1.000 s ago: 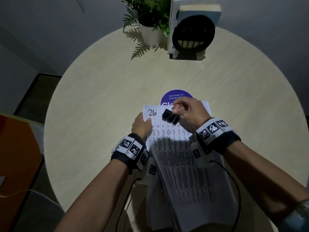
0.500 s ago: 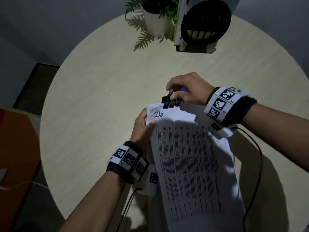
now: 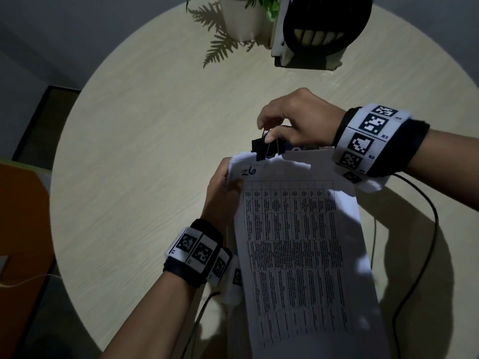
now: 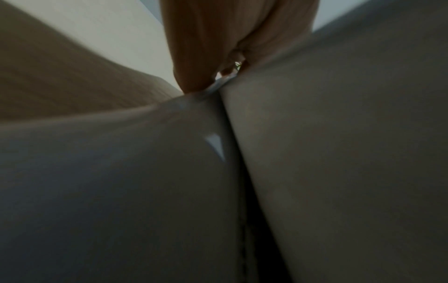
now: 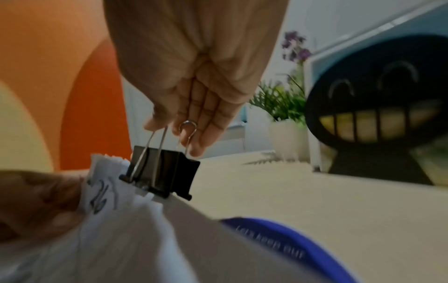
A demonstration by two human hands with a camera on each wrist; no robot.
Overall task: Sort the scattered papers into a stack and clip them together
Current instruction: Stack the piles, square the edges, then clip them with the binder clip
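A stack of white printed papers [image 3: 298,242], marked "26" at its top left corner, is lifted over the round table [image 3: 145,151]. My left hand [image 3: 223,187] grips the stack's upper left edge, thumb on the top sheet. A black binder clip [image 3: 265,149] sits on the stack's top edge. My right hand [image 3: 272,130] pinches the clip's wire handles from above. In the right wrist view the clip [image 5: 164,172] has its jaws over the paper edge [image 5: 109,191] beside the "26", with the fingertips [image 5: 191,141] on the handles. The left wrist view shows only blurred paper [image 4: 339,153] and fingers [image 4: 194,57].
A potted plant [image 3: 241,19] and a white stand with a black smiling face [image 3: 316,29] stand at the table's far side. A blue round sticker [image 5: 290,247] lies under the papers. Cables [image 3: 420,268] trail from both wrists. An orange surface [image 3: 20,229] lies to the left.
My right hand has carried the clip from over the top sheet up to the stack's top edge and set its jaws on it. The left hand has kept its grip.
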